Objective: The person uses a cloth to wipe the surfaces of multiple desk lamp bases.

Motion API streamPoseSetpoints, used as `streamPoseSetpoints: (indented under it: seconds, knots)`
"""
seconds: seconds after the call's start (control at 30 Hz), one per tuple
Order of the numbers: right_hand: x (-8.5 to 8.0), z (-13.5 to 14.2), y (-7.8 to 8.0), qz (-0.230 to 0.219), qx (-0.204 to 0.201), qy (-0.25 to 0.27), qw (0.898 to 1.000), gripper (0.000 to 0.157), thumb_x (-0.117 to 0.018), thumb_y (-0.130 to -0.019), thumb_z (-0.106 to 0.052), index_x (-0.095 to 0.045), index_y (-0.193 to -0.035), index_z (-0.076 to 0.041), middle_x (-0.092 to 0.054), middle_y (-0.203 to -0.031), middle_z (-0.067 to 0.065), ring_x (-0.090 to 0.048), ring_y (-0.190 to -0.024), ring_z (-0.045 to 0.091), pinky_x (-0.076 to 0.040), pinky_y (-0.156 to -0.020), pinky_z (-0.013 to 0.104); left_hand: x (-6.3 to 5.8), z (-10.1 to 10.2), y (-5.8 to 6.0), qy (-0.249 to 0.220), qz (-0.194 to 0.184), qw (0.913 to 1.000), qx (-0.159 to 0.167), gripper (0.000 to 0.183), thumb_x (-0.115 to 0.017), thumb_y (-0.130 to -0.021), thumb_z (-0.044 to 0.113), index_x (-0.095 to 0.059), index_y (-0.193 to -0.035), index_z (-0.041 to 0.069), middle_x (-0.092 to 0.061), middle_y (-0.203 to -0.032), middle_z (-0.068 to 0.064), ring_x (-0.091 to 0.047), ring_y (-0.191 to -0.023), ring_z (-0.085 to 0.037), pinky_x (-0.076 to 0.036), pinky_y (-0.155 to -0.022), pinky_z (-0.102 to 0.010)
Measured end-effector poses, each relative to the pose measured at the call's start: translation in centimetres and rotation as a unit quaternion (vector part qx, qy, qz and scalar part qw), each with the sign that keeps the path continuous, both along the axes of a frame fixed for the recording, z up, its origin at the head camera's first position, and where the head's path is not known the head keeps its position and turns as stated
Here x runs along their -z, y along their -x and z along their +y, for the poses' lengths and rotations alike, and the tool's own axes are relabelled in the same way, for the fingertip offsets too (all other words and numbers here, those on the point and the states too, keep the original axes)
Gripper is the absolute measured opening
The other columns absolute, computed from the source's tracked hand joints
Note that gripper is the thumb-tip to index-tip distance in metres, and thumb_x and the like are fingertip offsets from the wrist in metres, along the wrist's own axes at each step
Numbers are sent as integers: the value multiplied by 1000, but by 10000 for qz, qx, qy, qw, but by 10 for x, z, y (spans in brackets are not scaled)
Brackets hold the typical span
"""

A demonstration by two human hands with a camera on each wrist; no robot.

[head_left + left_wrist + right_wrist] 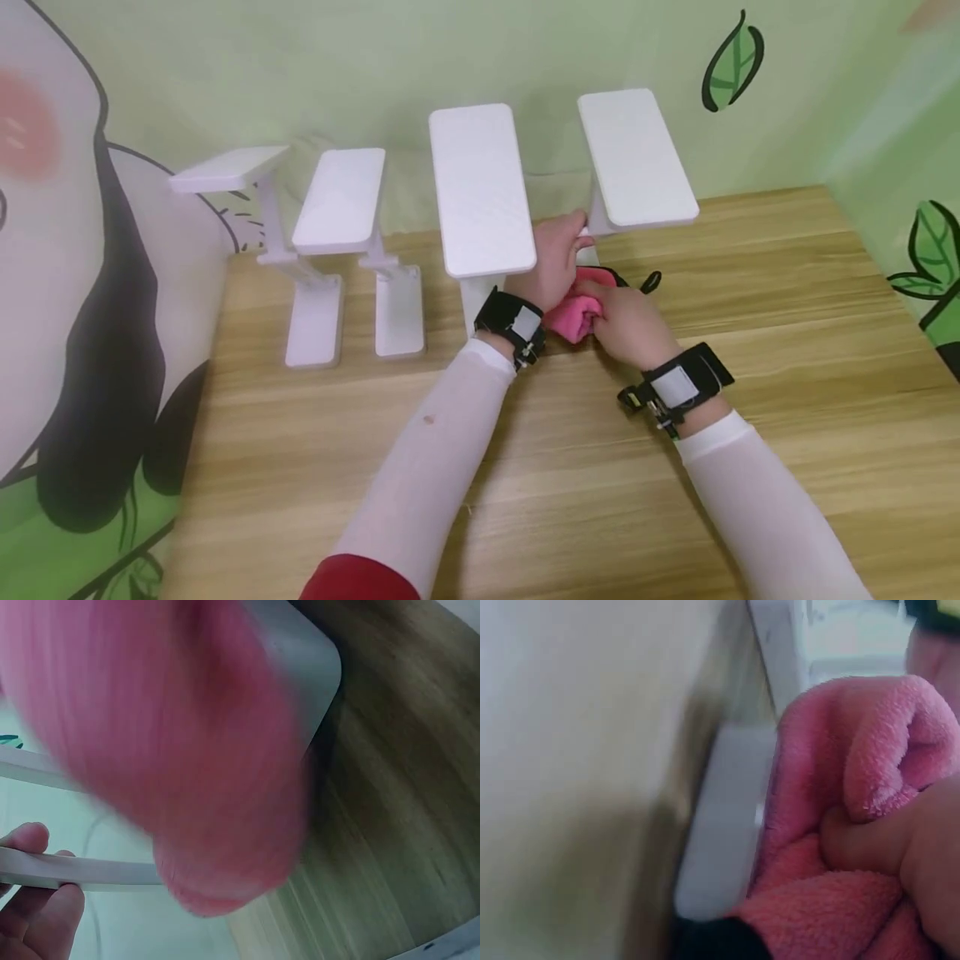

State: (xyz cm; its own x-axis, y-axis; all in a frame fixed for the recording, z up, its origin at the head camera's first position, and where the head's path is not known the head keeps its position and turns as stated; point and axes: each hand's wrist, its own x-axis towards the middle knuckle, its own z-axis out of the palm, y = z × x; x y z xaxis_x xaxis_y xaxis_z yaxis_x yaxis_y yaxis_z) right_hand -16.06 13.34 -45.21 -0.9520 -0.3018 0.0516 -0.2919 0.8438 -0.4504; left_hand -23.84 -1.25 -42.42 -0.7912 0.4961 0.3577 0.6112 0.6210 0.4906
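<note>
The rightmost white folding phone stand (pixel 637 158) stands on the wooden table, its top plate tilted up. My left hand (pixel 551 258) pinches the stand's slim upright bar (pixel 112 876) between thumb and fingers. In my right hand (pixel 633 325) is a bunched pink plush cloth (pixel 573 318), lying over the stand's base (pixel 727 825). The right thumb (pixel 870 840) sinks into the folds of the cloth in the right wrist view. A black edging and a small black loop (pixel 651 282) show at the cloth's far side. Much of the base is hidden under the cloth.
Another white stand (pixel 480 192) rises right beside my left hand and overlaps the wrist. Two more white stands, one in the middle left (pixel 341 200) and one at the far left (pixel 232 168), stand in the same row. A green painted wall (pixel 352 75) borders the table's back.
</note>
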Motion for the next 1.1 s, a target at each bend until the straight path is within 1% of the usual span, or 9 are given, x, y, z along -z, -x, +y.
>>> streamPoseSetpoints:
  seconds: [0.13, 0.23, 0.5, 0.6, 0.7, 0.8, 0.9, 1.0, 1.1]
  knots:
    - [1, -2, 31, -123, 313, -45, 9994, 24, -52, -89, -4, -65, -108, -8, -62, -80, 16, -56, -68, 32, -48, -59, 47, -3, 0, -1, 76, -72, 9999, -29, 17, -52, -103, 23, -52, -93, 10, -57, -82, -1, -57, -78, -14, -47, -69, -28]
    - [1, -3, 33, -130, 536, -80, 9984, 18, -52, -90, -7, -64, -103, -8, -63, -80, 16, -57, -68, 33, -48, -58, 49, -3, 2, -3, 62, -156, 9999, -21, 16, -50, -104, 24, -53, -95, 11, -59, -84, -1, -57, -79, -12, -47, -70, -27]
    - [2, -4, -11, 226, 286, 2, 9993, 36, -55, -88, -1, -67, -120, -12, -68, -88, 15, -62, -74, 31, -53, -64, 49, -2, 2, 0, 367, -45, 9992, -122, 23, -49, -103, 33, -54, -102, 11, -58, -81, -1, -58, -77, -12, -48, -70, -26]
    - [1, -1, -17, 136, 304, 141, 9993, 43, -56, -87, 0, -64, -128, -11, -70, -97, 16, -63, -82, 31, -54, -70, 50, -4, 0, 1, 323, -319, 9989, -127, 27, -47, -103, 34, -55, -109, 10, -61, -85, -2, -58, -79, -12, -48, -71, -27]
    - [0, -7, -20, 100, 281, 253, 9992, 42, -55, -91, -2, -62, -131, -11, -70, -98, 15, -63, -84, 30, -54, -73, 50, -4, -9, -3, -191, -886, 9959, -51, 35, -48, -104, 32, -52, -129, 7, -66, -105, -5, -59, -93, -10, -49, -82, -25]
    - [-2, -16, -30, 243, 234, 276, 9991, 42, -55, -95, -6, -58, -136, -14, -69, -109, 13, -66, -86, 30, -55, -75, 51, -2, -21, -11, -571, -1379, 9887, 112, 55, -45, -106, 33, -31, -152, 5, -54, -140, -11, -48, -123, -10, -40, -104, -25]
    - [-7, -27, -48, 421, 160, 141, 9989, 48, -57, -94, -8, -53, -142, -13, -61, -132, 14, -61, -109, 32, -53, -87, 54, -4, -39, -24, -211, -1712, 9847, 234, 65, -38, -107, 43, -12, -159, 12, -38, -154, -10, -40, -133, -14, -31, -112, -28]
    - [-10, -39, -70, 525, 35, -45, 9986, 54, -59, -90, -6, -50, -143, -8, -51, -143, 16, -47, -128, 33, -47, -98, 55, -9, -64, -40, 222, -1809, 9824, 399, 61, -34, -107, 47, -19, -159, 17, -53, -142, -11, -53, -119, -15, -41, -105, -32]
    - [-9, -51, -93, 677, -143, -267, 9972, 57, -62, -87, -7, -51, -143, -6, -50, -144, 18, -40, -134, 33, -44, -101, 55, -13, -93, -52, 281, -1615, 9857, 385, 47, -39, -108, 40, -52, -143, 11, -69, -107, -11, -60, -93, -14, -51, -86, -36]
